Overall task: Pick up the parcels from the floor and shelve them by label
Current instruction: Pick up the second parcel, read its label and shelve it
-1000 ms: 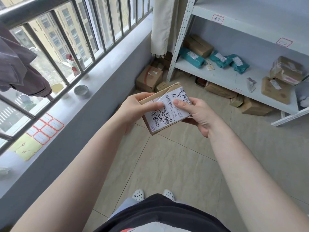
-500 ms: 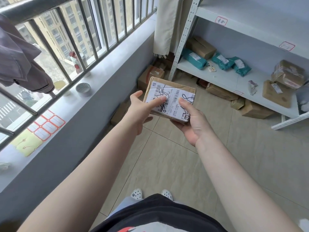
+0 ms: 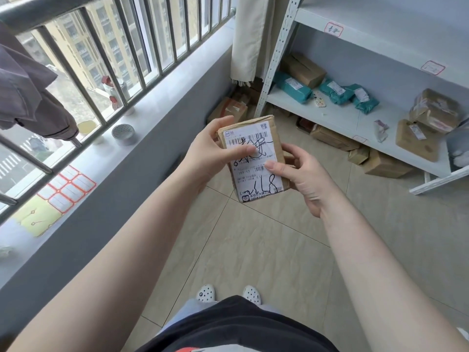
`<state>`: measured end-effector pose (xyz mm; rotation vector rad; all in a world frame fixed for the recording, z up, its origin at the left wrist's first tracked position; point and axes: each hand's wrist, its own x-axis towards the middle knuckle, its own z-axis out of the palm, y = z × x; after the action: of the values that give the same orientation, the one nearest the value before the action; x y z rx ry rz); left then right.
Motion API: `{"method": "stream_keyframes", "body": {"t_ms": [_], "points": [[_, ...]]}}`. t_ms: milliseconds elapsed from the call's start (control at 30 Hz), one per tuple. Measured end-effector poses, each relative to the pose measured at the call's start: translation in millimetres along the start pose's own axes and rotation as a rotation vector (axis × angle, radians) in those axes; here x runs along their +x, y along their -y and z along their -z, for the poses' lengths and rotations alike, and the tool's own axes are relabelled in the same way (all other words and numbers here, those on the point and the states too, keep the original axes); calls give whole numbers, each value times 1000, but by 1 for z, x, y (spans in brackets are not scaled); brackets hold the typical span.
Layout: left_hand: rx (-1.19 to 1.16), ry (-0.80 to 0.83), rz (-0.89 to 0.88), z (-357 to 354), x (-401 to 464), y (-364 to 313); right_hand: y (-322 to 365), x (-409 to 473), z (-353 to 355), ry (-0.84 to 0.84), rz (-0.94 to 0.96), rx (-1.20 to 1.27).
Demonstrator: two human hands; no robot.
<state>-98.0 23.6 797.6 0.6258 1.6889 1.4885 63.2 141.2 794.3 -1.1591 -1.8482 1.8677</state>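
Observation:
A small brown cardboard parcel (image 3: 275,138) with a white shipping label, black handwriting across it, is held upright in front of me, label facing the camera. My left hand (image 3: 213,153) grips its left side, thumb pressed on the label. My right hand (image 3: 299,174) holds its right edge, thumb on the label's lower half. The white metal shelf (image 3: 337,115) stands at the right with red-bordered tags (image 3: 333,29) on its upper board. More brown parcels lie on the floor under the shelf (image 3: 332,138) and in the corner (image 3: 228,110).
The lower shelf board carries teal bags (image 3: 291,87), a brown box (image 3: 304,69) and taped brown parcels (image 3: 434,110). A barred window with a grey sill (image 3: 101,158) runs along the left; a round tin (image 3: 123,134) and a sticker sheet (image 3: 67,186) rest on it. A curtain (image 3: 250,39) hangs in the corner.
The parcel has been turned from lying sideways to standing upright, label toward me. Both hands shifted their hold with it and drew it slightly closer.

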Motion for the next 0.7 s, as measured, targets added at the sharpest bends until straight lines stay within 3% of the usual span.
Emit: {"method": "stream_keyframes", "body": {"t_ms": [267,700], "points": [[-74,115,60,-11,-1,16,-3,-4,-10,-163,-15,274],[-113,206,39,-23,12,33,-28,0,-11,-215,48,277]]}}
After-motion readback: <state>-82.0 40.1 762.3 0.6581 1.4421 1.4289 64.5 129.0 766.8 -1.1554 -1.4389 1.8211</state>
